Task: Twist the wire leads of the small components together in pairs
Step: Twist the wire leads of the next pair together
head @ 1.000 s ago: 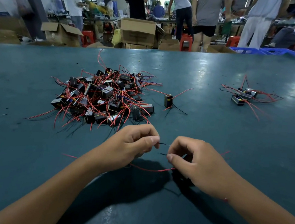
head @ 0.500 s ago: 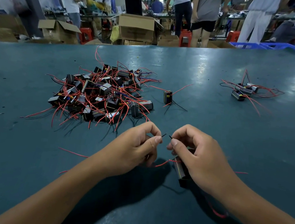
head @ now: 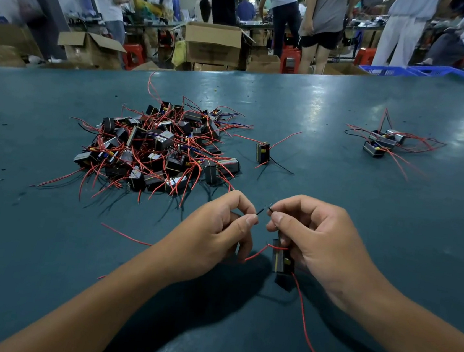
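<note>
In the head view, lower centre, our left hand (head: 213,231) and right hand (head: 313,240) had risen off the teal bench (head: 348,108), each pinching a thin black wire lead (head: 261,210). The bared tips, apart a second earlier, now nearly met, so twisting looked ready to start. The small black boxy component (head: 280,261) dangled under our right hand.
</note>
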`<state>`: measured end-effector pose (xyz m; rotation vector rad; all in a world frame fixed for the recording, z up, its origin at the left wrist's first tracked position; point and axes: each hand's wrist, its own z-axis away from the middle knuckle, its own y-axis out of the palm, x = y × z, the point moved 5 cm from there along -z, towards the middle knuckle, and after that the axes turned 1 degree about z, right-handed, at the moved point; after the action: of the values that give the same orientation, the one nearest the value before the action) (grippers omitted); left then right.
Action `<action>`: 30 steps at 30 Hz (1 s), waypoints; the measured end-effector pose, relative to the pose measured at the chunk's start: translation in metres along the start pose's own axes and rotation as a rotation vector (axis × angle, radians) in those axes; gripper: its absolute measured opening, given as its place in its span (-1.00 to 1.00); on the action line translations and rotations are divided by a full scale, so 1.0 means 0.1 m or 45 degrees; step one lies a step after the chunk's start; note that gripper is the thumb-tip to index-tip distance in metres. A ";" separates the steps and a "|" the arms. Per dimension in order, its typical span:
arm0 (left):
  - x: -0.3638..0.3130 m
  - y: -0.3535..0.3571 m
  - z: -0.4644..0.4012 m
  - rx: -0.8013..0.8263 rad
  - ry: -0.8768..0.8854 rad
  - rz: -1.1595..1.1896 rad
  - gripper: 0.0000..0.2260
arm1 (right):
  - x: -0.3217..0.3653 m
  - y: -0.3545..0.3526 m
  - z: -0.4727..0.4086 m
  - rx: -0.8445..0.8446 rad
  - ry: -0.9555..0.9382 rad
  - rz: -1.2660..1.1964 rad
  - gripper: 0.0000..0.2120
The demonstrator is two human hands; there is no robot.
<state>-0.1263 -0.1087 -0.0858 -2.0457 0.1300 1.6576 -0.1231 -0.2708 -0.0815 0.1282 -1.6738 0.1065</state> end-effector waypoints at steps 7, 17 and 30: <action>-0.01 0.03 0.01 -0.025 0.005 0.019 -0.89 | 0.01 0.02 0.01 0.000 -0.046 0.037 -0.87; -0.02 0.10 0.01 -0.043 0.041 -0.022 -0.87 | -0.02 0.05 0.02 -0.011 -0.032 -0.097 -0.95; -0.05 0.13 0.02 -0.080 0.029 -0.008 -0.89 | -0.02 0.08 0.01 0.019 -0.142 0.011 -0.86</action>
<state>-0.1341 -0.1204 -0.0858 -2.1095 0.0795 1.6545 -0.1251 -0.2630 -0.0835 0.1401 -1.7852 0.1199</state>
